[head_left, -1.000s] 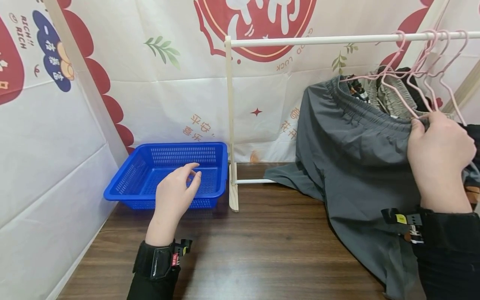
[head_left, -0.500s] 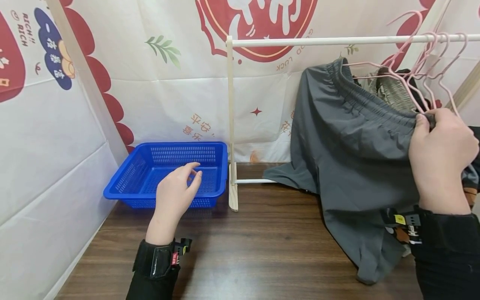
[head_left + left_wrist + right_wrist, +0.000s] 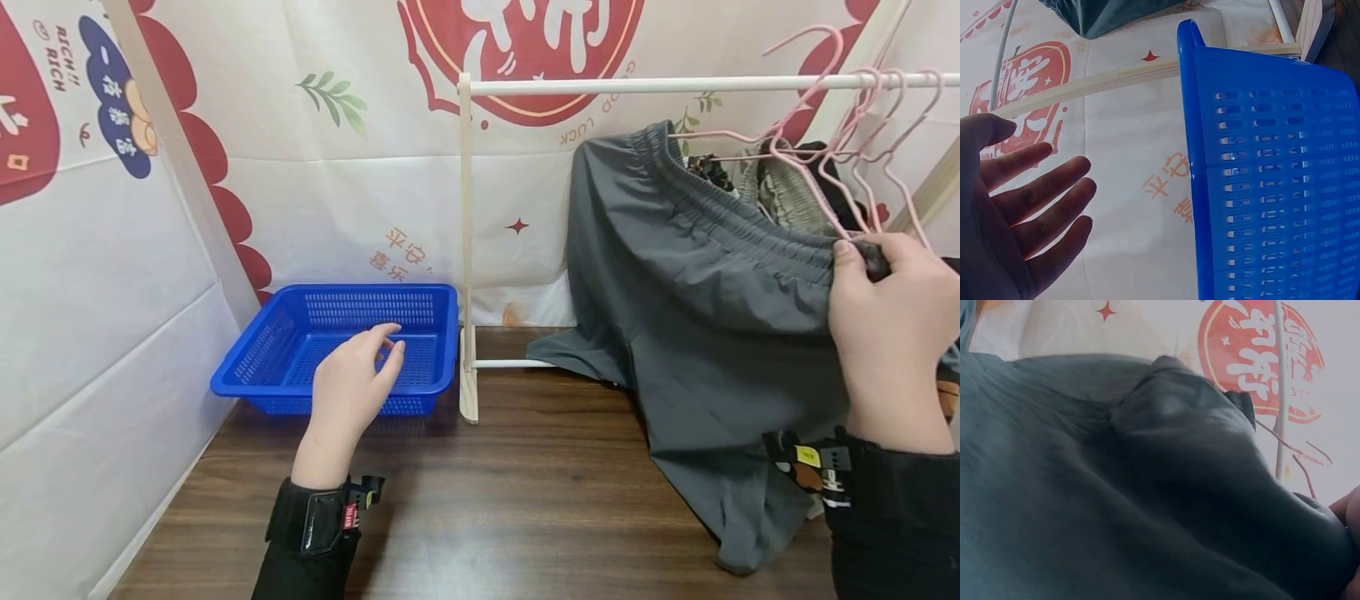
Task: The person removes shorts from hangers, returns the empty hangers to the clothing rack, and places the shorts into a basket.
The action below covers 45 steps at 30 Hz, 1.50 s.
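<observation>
While your right hand (image 3: 888,333) pinches the waistband of the grey shorts (image 3: 697,308) at the right of the frame, just below the pink hanger (image 3: 795,158), the cloth hangs free, its hem touching the table (image 3: 525,500). Its long axis runs from upper left down to lower right, waistband uppermost. Your left hand (image 3: 348,392) hovers relaxed and empty at the blue basket (image 3: 262,350), lower left

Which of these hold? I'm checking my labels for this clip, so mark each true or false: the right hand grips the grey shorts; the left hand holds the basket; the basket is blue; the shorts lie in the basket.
1. The right hand grips the grey shorts: true, at the waistband.
2. The left hand holds the blue basket: false, its fingers are spread and hold nothing.
3. The basket is blue: true.
4. The shorts lie in the basket: false, they are held up by the rack, on a pink hanger.
</observation>
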Each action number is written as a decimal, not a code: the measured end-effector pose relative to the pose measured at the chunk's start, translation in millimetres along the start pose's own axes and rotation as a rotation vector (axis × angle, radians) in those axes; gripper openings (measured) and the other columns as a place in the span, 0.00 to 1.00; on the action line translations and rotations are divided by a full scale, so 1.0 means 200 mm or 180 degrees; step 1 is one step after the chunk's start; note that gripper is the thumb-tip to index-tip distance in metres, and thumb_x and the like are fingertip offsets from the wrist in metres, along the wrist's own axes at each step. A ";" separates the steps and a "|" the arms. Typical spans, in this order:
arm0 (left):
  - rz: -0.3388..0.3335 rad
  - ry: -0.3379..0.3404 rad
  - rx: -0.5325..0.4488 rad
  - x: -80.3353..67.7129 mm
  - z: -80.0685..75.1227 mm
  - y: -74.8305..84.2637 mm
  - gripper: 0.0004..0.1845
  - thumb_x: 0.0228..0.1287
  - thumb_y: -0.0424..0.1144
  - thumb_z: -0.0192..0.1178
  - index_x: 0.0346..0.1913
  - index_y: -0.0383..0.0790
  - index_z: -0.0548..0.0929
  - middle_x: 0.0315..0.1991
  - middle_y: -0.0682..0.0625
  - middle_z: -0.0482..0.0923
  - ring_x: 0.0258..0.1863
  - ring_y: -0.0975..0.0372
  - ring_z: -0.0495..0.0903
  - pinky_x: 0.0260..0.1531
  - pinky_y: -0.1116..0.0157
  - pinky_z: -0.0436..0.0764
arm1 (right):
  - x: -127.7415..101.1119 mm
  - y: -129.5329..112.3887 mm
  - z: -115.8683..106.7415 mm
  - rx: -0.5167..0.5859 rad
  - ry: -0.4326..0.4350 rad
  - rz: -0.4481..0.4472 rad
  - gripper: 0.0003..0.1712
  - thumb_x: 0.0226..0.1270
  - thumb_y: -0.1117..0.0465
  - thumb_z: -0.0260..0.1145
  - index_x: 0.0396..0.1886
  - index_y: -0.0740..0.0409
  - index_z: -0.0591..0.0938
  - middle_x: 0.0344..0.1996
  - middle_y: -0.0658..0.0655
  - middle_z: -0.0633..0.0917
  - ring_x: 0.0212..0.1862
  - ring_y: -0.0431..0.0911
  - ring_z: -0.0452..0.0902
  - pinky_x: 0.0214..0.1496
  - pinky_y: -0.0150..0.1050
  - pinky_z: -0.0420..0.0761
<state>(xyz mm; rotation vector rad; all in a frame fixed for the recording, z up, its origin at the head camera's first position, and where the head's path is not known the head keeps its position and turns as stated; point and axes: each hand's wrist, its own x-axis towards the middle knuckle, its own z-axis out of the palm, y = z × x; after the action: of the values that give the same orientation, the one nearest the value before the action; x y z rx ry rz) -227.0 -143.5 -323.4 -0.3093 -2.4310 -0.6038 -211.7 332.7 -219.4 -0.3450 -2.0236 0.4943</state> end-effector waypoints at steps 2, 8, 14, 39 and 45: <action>-0.0001 0.0008 0.0005 0.00 0.00 0.00 0.18 0.71 0.48 0.55 0.57 0.45 0.82 0.39 0.48 0.85 0.30 0.58 0.81 0.26 0.60 0.79 | -0.01 0.01 0.00 0.0042 -0.0010 0.0061 0.25 0.77 0.53 0.51 0.56 0.69 0.79 0.52 0.70 0.81 0.54 0.66 0.75 0.52 0.56 0.67; 0.0015 0.0045 0.0029 0.01 -0.01 0.00 0.18 0.71 0.48 0.55 0.57 0.44 0.82 0.39 0.49 0.85 0.33 0.57 0.82 0.26 0.60 0.78 | -0.04 0.02 0.00 0.0132 -0.0023 0.0364 0.24 0.75 0.52 0.51 0.58 0.64 0.79 0.55 0.64 0.81 0.58 0.58 0.74 0.57 0.40 0.69; 0.0023 0.0070 0.0043 0.01 -0.02 0.00 0.18 0.71 0.48 0.55 0.57 0.44 0.81 0.39 0.49 0.85 0.33 0.57 0.82 0.25 0.60 0.78 | -0.09 0.06 0.03 0.0225 0.0225 0.0318 0.21 0.71 0.51 0.58 0.50 0.63 0.84 0.42 0.52 0.83 0.46 0.35 0.74 0.44 0.24 0.59; -0.0028 0.0098 0.0096 0.01 -0.07 0.01 0.18 0.70 0.47 0.56 0.57 0.43 0.81 0.41 0.47 0.85 0.33 0.56 0.82 0.28 0.59 0.80 | -0.28 0.12 0.08 0.0371 0.0013 0.0466 0.21 0.63 0.48 0.64 0.41 0.62 0.86 0.26 0.23 0.65 0.30 0.15 0.56 0.42 0.24 0.59; -0.0048 0.0087 0.0105 0.02 -0.07 -0.01 0.18 0.71 0.47 0.56 0.58 0.43 0.81 0.41 0.47 0.85 0.34 0.55 0.83 0.30 0.58 0.81 | -0.31 0.12 0.10 0.0416 -0.0008 0.0450 0.26 0.60 0.42 0.69 0.40 0.63 0.86 0.24 0.19 0.62 0.32 0.14 0.57 0.45 0.23 0.60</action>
<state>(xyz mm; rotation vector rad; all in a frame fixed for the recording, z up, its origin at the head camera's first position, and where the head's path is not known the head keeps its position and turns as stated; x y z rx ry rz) -222.5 -151.3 -311.6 -0.2677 -2.4164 -0.5704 -199.8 322.1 -286.6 -0.4091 -1.9664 0.7114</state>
